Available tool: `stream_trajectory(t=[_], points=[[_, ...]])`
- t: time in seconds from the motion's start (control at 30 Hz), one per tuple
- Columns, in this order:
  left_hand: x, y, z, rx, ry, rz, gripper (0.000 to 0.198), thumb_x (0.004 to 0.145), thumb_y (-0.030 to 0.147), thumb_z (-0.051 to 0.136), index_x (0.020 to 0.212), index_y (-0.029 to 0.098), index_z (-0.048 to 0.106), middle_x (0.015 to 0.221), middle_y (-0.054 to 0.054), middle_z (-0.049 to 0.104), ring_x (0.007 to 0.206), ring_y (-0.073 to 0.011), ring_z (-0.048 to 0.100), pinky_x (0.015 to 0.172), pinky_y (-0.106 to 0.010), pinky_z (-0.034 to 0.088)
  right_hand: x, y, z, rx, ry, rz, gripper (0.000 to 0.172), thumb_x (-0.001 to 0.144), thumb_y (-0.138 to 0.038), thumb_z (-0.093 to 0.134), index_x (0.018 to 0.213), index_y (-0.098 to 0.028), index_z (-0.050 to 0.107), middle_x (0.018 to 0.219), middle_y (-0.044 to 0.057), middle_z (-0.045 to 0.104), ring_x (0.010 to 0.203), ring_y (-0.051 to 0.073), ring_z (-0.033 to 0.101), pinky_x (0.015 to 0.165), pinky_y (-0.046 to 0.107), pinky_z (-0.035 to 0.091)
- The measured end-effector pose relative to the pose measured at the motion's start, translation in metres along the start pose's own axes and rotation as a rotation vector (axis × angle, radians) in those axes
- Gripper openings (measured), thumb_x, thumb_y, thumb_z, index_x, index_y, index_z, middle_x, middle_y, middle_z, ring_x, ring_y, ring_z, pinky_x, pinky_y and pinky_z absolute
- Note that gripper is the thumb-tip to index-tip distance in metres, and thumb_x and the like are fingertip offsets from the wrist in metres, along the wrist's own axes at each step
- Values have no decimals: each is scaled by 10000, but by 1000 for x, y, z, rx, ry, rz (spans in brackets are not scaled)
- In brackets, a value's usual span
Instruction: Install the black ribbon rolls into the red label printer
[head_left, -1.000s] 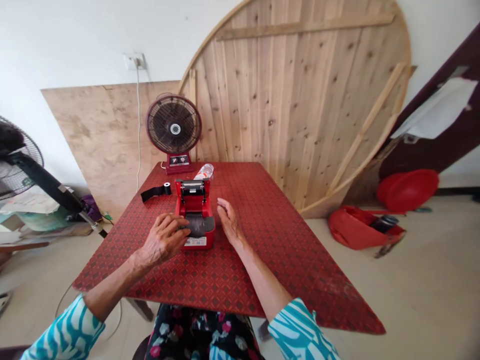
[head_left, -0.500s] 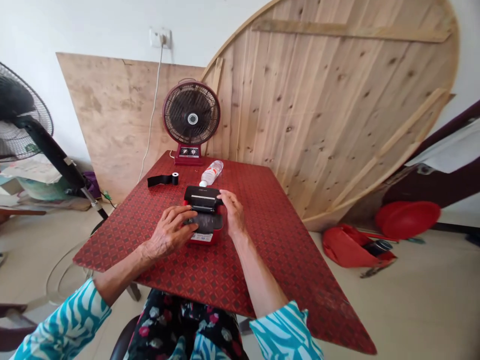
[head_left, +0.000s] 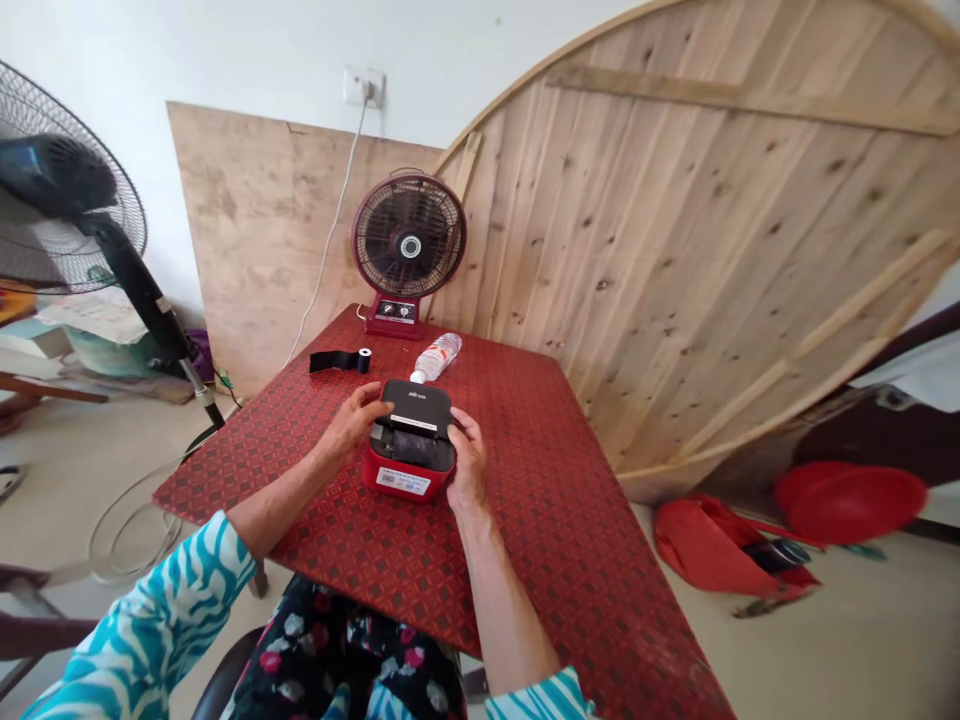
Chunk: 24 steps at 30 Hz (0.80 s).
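Note:
A small red-and-black label printer [head_left: 442, 488] stands on the table in front of me, with a white label on its near side. Its black lid [head_left: 420, 402] is tilted partly up, and a dark roll [head_left: 416, 449] shows in the gap below. My left hand [head_left: 352, 418] has its thumb and fingers at the lid's left edge. On the opposite edge, the thumb and fingers of my right hand [head_left: 469, 460] grip the lid. Fingertips behind the lid are hidden.
A clear plastic bottle [head_left: 437, 357] lies behind the printer. To its left is a partly unrolled black roll [head_left: 341, 361]. A red fan [head_left: 409, 245] stands at the back of the patterned table [head_left: 540, 500]. Round wooden boards [head_left: 675, 250] lean on the wall.
The lid has swung down toward the printer body. My left hand has moved from the compartment to the lid's left edge; my right hand stays at the right side. The view shifted slightly.

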<state>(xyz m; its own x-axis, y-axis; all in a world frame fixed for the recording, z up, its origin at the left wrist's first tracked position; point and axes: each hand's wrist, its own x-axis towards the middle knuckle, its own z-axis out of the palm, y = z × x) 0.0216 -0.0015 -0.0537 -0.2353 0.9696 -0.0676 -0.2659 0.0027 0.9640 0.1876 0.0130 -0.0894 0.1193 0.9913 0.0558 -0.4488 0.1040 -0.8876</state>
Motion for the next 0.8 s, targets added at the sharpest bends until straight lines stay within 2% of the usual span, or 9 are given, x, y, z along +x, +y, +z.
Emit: stream_trajectory(t=[0.07,0.13,0.3,0.43,0.5,0.6,0.8], points=[[2,-4,3,-71,-39,-68,650,588,198,680,1222,162,543,1070,-72,669,793,-176,627,640,-258,463,-2,-2,1,-11,-7,-1,426,655,-357,676,1055,-227,613,1025,16,690,912,185,630,830,348,479],[1,-7,2,-107,-62,-70,684,576,165,665,1246,181,529,1122,-65,658,801,-170,628,617,-246,462,-3,-5,2,-23,-26,-10,448,659,-333,659,1090,-230,599,1071,22,682,958,190,625,867,362,471],[-3,-14,-4,-157,-146,-39,720,593,170,717,1285,200,520,1218,-74,636,972,-210,626,745,-265,489,-5,-4,1,-54,-77,-53,466,692,-307,622,1149,-232,575,1166,40,655,1071,202,597,951,392,442],[-8,-19,-7,-280,-203,-25,663,700,313,703,1322,211,498,1224,-75,642,999,-227,630,791,-294,486,-5,13,-4,-91,-3,-95,432,782,-422,558,1166,-226,583,1217,51,627,1119,209,571,976,406,427],[-10,-20,-10,-326,-260,-24,659,703,330,681,1326,203,505,1208,-75,652,1025,-248,625,792,-302,482,-5,24,-6,-96,46,-151,463,800,-481,528,1186,-229,574,1245,44,610,1145,203,552,984,393,422],[-8,-23,-16,-348,-322,-6,665,655,233,649,1310,205,534,1267,-65,623,1089,-263,597,810,-302,470,-4,36,-8,-81,100,-149,495,803,-495,524,1220,-230,545,1206,34,624,1091,185,574,951,368,440],[0,-33,-25,-351,-351,25,672,618,128,608,1279,241,568,1365,-30,558,1230,-264,507,903,-311,447,-3,42,-10,-53,146,-79,458,786,-494,562,1165,-238,579,1122,14,653,971,166,616,862,331,462]])
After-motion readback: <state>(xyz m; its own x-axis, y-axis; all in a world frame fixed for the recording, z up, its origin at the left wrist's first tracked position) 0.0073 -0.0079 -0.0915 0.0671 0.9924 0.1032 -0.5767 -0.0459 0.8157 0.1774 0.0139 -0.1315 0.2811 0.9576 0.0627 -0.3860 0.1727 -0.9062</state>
